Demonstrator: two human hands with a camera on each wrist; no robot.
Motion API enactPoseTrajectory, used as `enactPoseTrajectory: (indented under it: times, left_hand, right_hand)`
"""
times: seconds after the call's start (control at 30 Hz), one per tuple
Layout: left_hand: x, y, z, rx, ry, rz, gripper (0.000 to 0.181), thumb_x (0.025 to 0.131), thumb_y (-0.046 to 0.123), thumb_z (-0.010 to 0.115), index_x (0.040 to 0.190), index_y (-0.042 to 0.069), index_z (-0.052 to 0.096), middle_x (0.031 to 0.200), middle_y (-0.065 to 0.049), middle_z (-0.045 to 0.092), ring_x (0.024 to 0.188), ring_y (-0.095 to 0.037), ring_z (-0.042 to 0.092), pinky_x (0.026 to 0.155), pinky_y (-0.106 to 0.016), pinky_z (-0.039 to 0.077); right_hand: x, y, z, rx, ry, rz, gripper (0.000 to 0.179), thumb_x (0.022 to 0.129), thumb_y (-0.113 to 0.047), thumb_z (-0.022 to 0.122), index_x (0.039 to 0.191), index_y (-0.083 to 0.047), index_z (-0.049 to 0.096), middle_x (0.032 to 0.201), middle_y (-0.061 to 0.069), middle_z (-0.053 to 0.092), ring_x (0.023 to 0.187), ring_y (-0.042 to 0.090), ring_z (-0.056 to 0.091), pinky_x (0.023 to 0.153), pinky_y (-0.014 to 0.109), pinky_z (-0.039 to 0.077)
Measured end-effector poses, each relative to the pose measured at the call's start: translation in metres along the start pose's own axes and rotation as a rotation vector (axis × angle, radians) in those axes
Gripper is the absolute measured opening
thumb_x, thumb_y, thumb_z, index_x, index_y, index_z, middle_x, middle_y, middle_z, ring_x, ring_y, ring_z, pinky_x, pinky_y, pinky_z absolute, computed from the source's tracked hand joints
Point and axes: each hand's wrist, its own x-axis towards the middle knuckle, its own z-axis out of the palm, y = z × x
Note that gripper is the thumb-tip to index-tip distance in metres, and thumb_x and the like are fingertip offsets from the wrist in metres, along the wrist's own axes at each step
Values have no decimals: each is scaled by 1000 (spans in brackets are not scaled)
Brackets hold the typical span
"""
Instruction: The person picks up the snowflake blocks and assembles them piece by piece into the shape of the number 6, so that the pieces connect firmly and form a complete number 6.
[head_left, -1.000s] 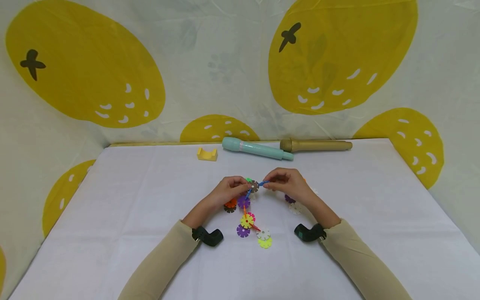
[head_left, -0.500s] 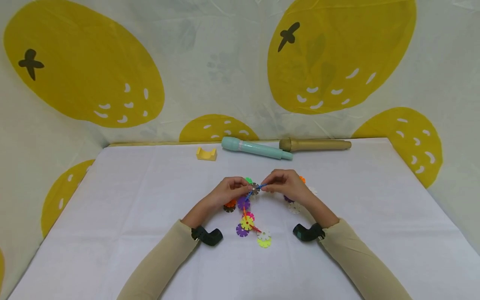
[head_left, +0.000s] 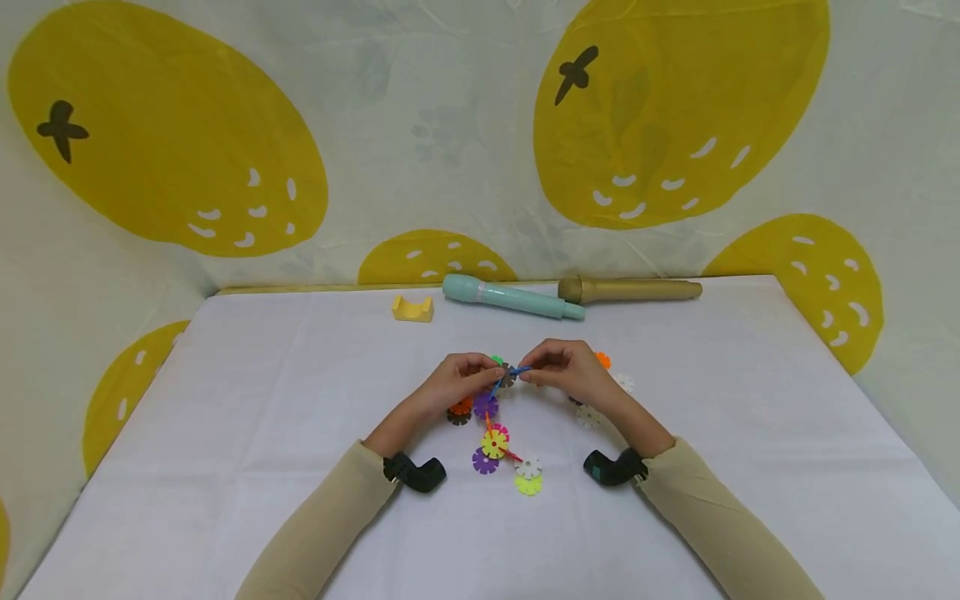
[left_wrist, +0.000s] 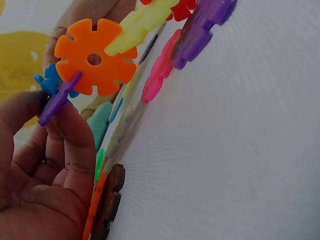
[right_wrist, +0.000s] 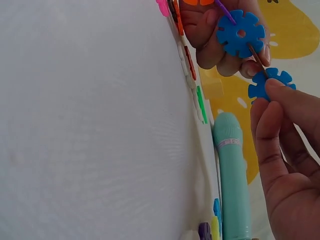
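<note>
My left hand (head_left: 463,377) pinches the upper end of a chain of notched plastic building discs. Along that chain come a brown disc (right_wrist: 257,59), a blue disc (right_wrist: 241,33), a purple disc (head_left: 486,406), an orange disc (left_wrist: 95,57), a yellow disc (head_left: 494,444), then a red one and a white disc (head_left: 528,467). Between thumb and fingertips, my right hand (head_left: 567,367) holds another blue disc (right_wrist: 257,90). Its edge meets the brown disc's edge; how deep the slots engage, I cannot tell. Fingers partly cover both discs.
Loose discs lie around the hands, including an orange disc (head_left: 603,360) and a pale disc (head_left: 589,417) by the right wrist. Farther back are a yellow cradle-shaped block (head_left: 413,309), a mint toy microphone (head_left: 513,298) and a gold microphone (head_left: 630,290).
My right hand has shifted slightly left, bringing its blue disc against the brown one. The brown disc has turned a little. My left hand stays nearly still.
</note>
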Motion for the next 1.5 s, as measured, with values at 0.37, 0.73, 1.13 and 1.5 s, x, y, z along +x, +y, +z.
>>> enactPoseTrajectory:
  times: [0.37,0.73,1.13,1.5]
  left_hand:
    - [-1,2,-1,12,18,-28,28,97,22,61,112,-2,66,99,-6,70,88,-13,60,83,-24,52]
    - [-1,0,-1,4,23,-40,28,97,21,61,112,-2,65,96,-4,69,87,-12,60,83,-24,52]
    - [-1,1,-2,13,9,-35,28,97,23,61,111,-1,66,97,-3,68,89,-14,61,84,-25,52]
    - [-1,1,-1,-7,18,-33,26,98,21,59,111,-1,65,94,-2,67,85,-14,59,78,-23,51]
  right_hand:
    - [0,0,-10,-75,-3,71,15,84,0,73,99,3,70,99,17,68,82,17,64,69,24,53]
    - [0,7,-25,-222,53,229,16,86,-6,73,101,-1,71,104,14,68,84,21,60,65,24,52]
    - [-2,13,-36,-320,89,363,25,82,-2,75,105,2,69,108,19,65,71,17,52,61,24,45]
    - [-3,11,-40,-381,82,466,36,82,-13,77,114,0,66,114,20,60,103,33,52,86,43,45]
